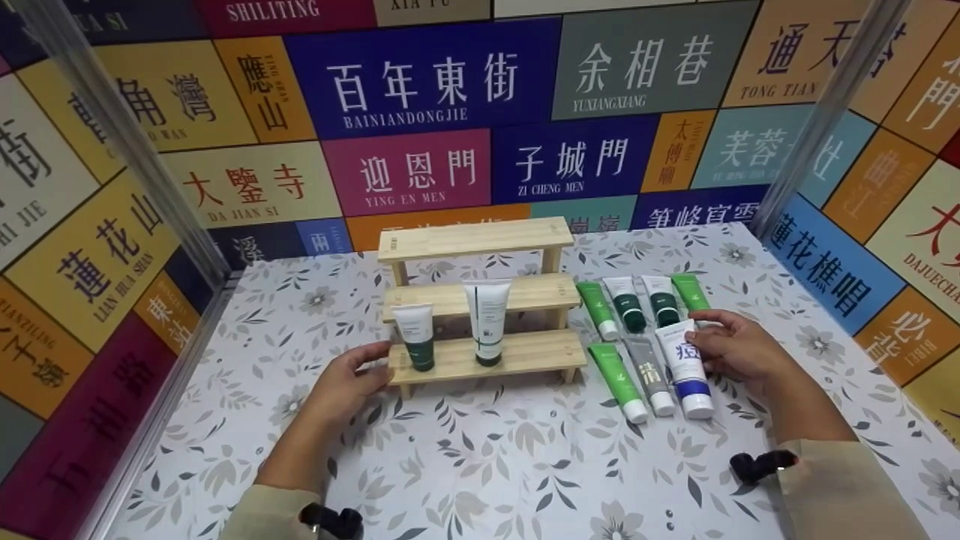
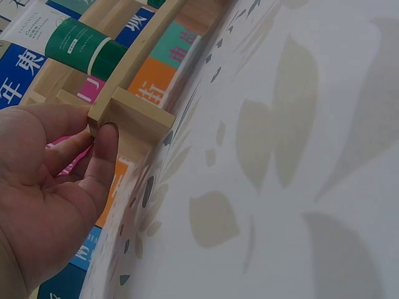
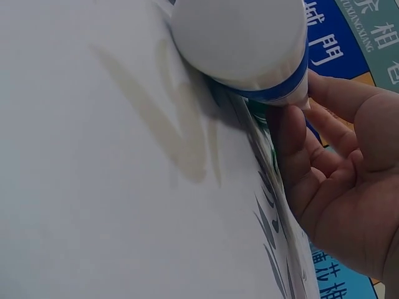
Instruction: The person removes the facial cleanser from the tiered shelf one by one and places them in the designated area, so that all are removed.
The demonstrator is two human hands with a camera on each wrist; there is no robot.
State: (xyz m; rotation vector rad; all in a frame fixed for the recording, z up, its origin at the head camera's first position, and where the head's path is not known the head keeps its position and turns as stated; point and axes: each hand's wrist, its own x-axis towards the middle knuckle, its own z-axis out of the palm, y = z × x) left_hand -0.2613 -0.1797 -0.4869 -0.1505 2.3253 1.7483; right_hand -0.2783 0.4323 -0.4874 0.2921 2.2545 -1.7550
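Observation:
A three-step wooden display rack (image 1: 532, 356) stands on the patterned cloth. My left hand (image 1: 351, 379) is at the left end of its lowest step; in the left wrist view, thumb and fingers pinch that corner. On this step stand a small white-and-green tube (image 1: 417, 337) and a taller white tube (image 1: 489, 319) with a dark green cap. To the right, my right hand (image 1: 739, 346) pinches a white tube with a blue band (image 1: 686, 364) by its side near the top. The right wrist view shows its broad white cap (image 3: 240, 37) close over the cloth.
Beside the held tube lie a grey tube (image 1: 649, 375) and a green tube (image 1: 617, 381). Behind them is a row of green tubes (image 1: 596, 307) and white-and-green tubes (image 1: 626, 304). Panels with printed street names (image 1: 420, 82) and clear edge strips enclose the table.

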